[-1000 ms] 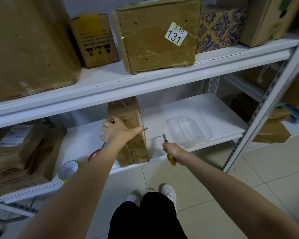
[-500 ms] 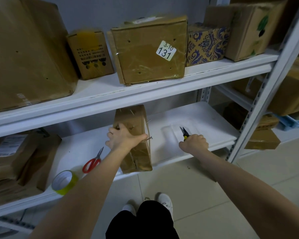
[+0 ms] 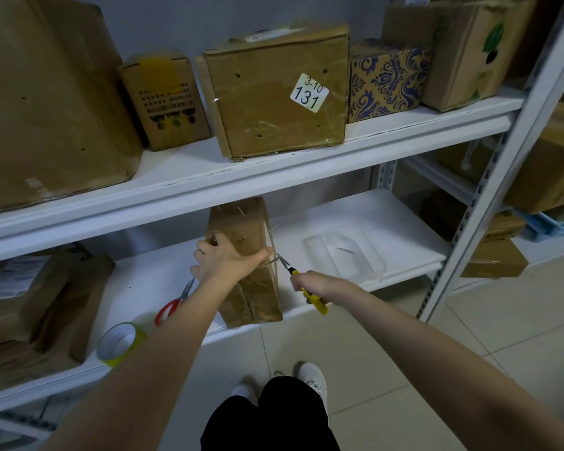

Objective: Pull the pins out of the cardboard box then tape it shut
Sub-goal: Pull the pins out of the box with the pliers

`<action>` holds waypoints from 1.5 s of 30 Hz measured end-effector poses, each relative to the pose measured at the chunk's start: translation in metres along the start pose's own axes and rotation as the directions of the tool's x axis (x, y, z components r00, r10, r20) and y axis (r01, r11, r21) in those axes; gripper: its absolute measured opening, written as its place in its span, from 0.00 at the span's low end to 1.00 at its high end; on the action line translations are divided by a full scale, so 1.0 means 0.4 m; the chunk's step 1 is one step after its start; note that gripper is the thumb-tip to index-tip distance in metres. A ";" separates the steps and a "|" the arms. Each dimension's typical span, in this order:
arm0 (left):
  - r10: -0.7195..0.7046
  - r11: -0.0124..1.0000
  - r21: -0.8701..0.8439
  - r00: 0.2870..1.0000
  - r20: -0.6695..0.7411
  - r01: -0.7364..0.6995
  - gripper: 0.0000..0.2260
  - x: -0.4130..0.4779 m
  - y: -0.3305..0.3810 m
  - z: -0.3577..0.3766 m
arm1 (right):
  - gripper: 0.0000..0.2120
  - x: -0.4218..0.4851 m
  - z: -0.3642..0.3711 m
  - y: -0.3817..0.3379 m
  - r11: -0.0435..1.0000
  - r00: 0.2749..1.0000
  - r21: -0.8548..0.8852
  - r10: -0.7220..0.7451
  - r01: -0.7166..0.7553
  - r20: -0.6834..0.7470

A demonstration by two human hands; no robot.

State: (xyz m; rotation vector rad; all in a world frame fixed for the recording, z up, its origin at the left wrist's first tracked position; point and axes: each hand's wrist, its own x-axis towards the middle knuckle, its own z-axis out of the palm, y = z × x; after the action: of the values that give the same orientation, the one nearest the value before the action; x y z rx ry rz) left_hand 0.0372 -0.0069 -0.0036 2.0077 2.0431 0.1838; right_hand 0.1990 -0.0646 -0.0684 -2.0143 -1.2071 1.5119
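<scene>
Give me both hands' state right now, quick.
Left hand: holding the box.
Right hand: holding the pliers, nose at the box's side.

Bare arms [image 3: 163,346], blk trousers [image 3: 267,418], 2 white shoes [image 3: 313,379].

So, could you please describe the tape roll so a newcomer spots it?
On the lower white shelf, look left of the cardboard box. At its front edge, beside the red-handled scissors, sits the tape roll: the only ring, yellow-green with a white core.
</scene>
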 end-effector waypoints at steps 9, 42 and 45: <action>0.038 0.996 -0.080 0.995 0.088 -0.031 0.47 -0.012 -0.028 -0.007 | 0.13 -0.041 0.032 0.036 0.993 0.998 -0.114 -0.031 0.037 0.052; -0.064 0.983 -0.175 0.998 -0.010 0.062 0.59 -0.028 -0.003 0.003 | 0.13 -0.090 0.049 0.016 0.915 0.973 0.336 -0.227 0.225 -0.034; -0.064 0.982 -0.177 0.998 -0.016 0.061 0.60 -0.028 -0.002 0.002 | 0.06 -0.084 0.049 0.017 0.964 0.965 0.123 -0.216 0.234 -0.146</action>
State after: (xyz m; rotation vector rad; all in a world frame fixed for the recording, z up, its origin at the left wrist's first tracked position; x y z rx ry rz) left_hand 0.0368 -0.0183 -0.0035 1.8408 2.0222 0.3617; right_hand 0.1820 -0.0993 -0.0599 -1.7888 -1.1966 1.2950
